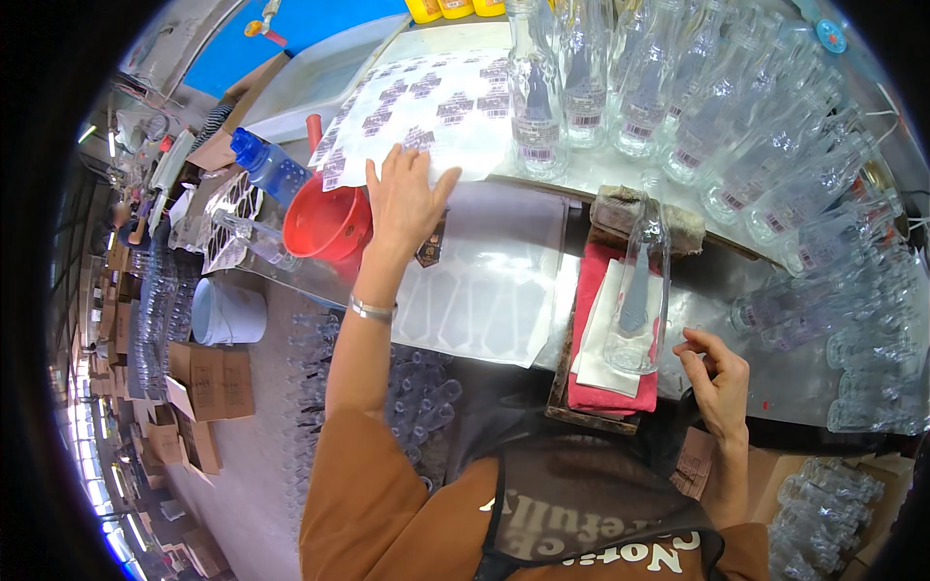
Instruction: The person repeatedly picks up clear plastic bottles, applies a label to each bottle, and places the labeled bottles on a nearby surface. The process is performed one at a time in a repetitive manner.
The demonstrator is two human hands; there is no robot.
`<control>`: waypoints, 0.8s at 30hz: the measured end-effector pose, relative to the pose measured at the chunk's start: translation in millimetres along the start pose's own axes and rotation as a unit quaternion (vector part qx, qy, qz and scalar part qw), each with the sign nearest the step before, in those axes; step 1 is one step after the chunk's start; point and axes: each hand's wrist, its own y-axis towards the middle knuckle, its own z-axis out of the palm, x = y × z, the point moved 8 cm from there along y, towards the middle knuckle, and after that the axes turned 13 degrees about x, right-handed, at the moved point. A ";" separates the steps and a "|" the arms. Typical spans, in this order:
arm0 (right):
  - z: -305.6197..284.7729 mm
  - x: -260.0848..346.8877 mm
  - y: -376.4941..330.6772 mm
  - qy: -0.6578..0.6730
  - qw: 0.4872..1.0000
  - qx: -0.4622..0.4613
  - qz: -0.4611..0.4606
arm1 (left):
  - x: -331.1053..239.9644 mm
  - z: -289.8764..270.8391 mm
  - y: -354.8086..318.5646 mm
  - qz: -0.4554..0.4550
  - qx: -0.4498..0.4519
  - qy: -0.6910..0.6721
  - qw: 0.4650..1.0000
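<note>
left hand (405, 198) stretched forward, fingers spread wide and flat, fingertips resting on the near edge of the label sheet (426, 111) with dark printed stickers; nothing gripped. sticker sheet spread on the table beyond the hand, reaching back toward the standing glass bottles (620, 87). silver bracelet (372, 310) on the left wrist. just left of that hand, a red funnel (327, 225); beyond the funnel, a blue-capped bottle (266, 165). near side of the hand, a peeled backing sheet (484, 290) with empty label outlines, lying flat; a small dark label (431, 247) at its far left corner, beside the wrist.

right of the backing sheet, an empty clear glass bottle (641, 290) lying on its side on white paper over a red cloth (593, 320), neck pointing away toward a worn block (644, 215). right hand (717, 378) just right of the bottle's base, fingers curled narrow, thumb and forefinger pinched close; cannot tell whether anything small is held between them. not touching the bottle as far as visible.

more clear bottles lying in rows right of the red cloth (833, 271). far left of the funnel, a white tub (228, 312) and cardboard boxes (208, 382).
</note>
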 end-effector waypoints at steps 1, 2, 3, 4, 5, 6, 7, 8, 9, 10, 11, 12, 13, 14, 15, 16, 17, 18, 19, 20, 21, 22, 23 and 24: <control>-1.0 -3.6 -2.9 0.006 1.000 0.001 0.007 | -2.6 -3.3 -9.4 0.010 -0.006 -0.009 1.000; 0.2 -5.3 -4.1 0.011 1.000 0.017 0.012 | -4.8 -4.6 -16.6 0.020 -0.011 -0.019 1.000; 3.9 -2.8 -5.1 0.018 0.999 0.026 0.008 | -6.5 -3.9 -20.8 0.031 -0.017 -0.029 0.999; 10.4 7.0 -4.2 0.025 0.999 0.039 0.001 | 3.1 -3.5 -22.4 0.067 -0.088 -0.030 0.993; 15.7 13.9 -3.7 0.031 0.998 0.049 -0.004 | 13.9 6.4 -16.5 0.085 -0.092 -0.036 0.991; 21.3 19.3 -2.9 -0.003 0.998 0.055 -0.040 | 22.9 13.7 -10.0 0.106 -0.095 -0.042 0.989; 23.2 35.5 -1.8 -0.067 0.994 0.074 -0.046 | 28.4 17.8 -7.1 0.130 -0.097 -0.050 0.986; 24.5 39.0 -3.0 -0.093 0.992 0.051 -0.075 | 29.8 11.6 -6.5 0.157 -0.121 -0.074 0.977; 27.4 39.7 -4.9 -0.119 0.987 0.029 -0.104 | 36.4 10.2 -9.9 0.127 -0.140 -0.113 0.975; 31.2 39.1 -4.8 -0.128 0.986 0.013 -0.102 | 39.0 7.3 -14.3 0.121 -0.150 -0.121 0.974; 33.6 37.6 -5.4 -0.138 0.985 -0.004 -0.099 | 38.7 4.9 -17.7 0.116 -0.160 -0.129 0.972; 35.0 35.1 -6.6 -0.149 0.984 -0.021 -0.096 | 36.6 3.2 -20.7 0.113 -0.163 -0.140 0.970; 38.7 31.6 -5.9 -0.141 0.985 -0.020 -0.103 | 39.3 -0.4 -29.2 0.103 -0.167 -0.146 0.970; 39.7 27.3 -4.9 -0.136 0.985 -0.024 -0.106 | 42.9 1.7 -31.9 0.081 -0.160 -0.202 0.963; 39.3 24.0 -5.0 -0.131 0.985 -0.027 -0.109 | 50.0 10.8 -34.2 0.024 -0.122 -0.302 0.945; 39.0 24.1 -5.4 -0.126 0.984 -0.028 -0.119 | 52.6 13.9 -41.2 -0.027 -0.085 -0.402 0.911; 38.8 22.2 -5.3 -0.122 0.985 -0.029 -0.121 | 49.0 22.1 -45.4 -0.075 -0.044 -0.498 0.863; 38.4 20.5 -5.3 -0.119 0.985 -0.029 -0.124 | 22.1 19.2 -49.2 -0.006 -0.031 -0.554 0.832; 39.3 21.6 -5.3 -0.111 0.985 -0.026 -0.131 | -10.1 10.6 -60.2 0.057 -0.021 -0.602 0.796; 40.6 20.8 -4.4 -0.126 0.986 -0.005 -0.110 | -49.6 2.6 -70.0 0.086 -0.007 -0.599 0.796; 39.4 22.2 -5.9 -0.139 0.983 -0.019 -0.117 | -88.1 -11.4 -80.6 0.120 -0.007 -0.541 0.833; 39.7 23.8 -6.3 -0.150 0.980 -0.030 -0.125 | -130.3 -34.7 -96.2 0.179 -0.023 -0.448 0.875; 40.9 27.4 -7.1 -0.160 0.977 -0.039 -0.137 | -163.8 -46.4 -111.8 0.249 -0.038 -0.329 0.910; 41.1 28.6 -7.8 -0.180 0.974 -0.045 -0.130 | -192.0 -51.5 -125.5 0.284 -0.030 -0.280 0.916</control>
